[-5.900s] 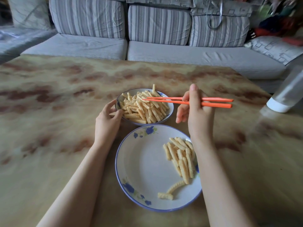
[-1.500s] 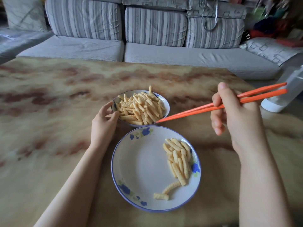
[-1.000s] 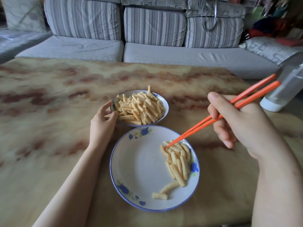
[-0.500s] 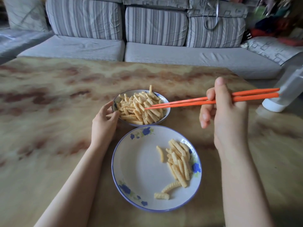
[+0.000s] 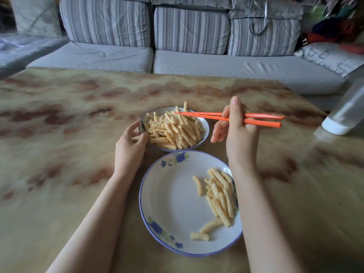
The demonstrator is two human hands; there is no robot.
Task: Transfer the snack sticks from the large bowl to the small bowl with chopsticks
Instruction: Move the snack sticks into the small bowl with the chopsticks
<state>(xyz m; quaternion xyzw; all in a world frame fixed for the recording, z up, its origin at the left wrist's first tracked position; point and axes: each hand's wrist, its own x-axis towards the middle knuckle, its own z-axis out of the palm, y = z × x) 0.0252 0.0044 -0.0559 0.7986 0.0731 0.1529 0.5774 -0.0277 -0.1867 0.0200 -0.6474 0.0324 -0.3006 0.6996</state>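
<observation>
- sofa (image 5: 197,64): grey, striped back cushions, runs along the far edge of the table.
- table (image 5: 59,174): tan top with brown mottling; both bowls sit near its middle.
- large bowl (image 5: 169,194): shallow, white, blue rim with blue flowers, nearest the camera. Left part is bare.
- small bowl (image 5: 205,129): just behind the large bowl, rims almost touching.
- container (image 5: 346,115): pale with a white base, at the right table edge. Blurred.
- right hand (image 5: 239,138): raised to the right of the small bowl and gripping the chopsticks (image 5: 264,123). Index finger is straight, pointing up across them; other fingers are curled underneath.
- left hand (image 5: 130,148): on the table, thumb and curled fingers clasping the small bowl's left rim.
- chopsticks: orange, roughly level, handles pointing right. Tips are close together over the far side of the small bowl's heap; cannot tell if they pinch anything.
- snack sticks (image 5: 175,131): yellow, ridged. Most are heaped in the small bowl, above its rim. A smaller cluster (image 5: 218,192) lies on the large bowl's right side, partly under the right forearm, with a few strays near its front.
</observation>
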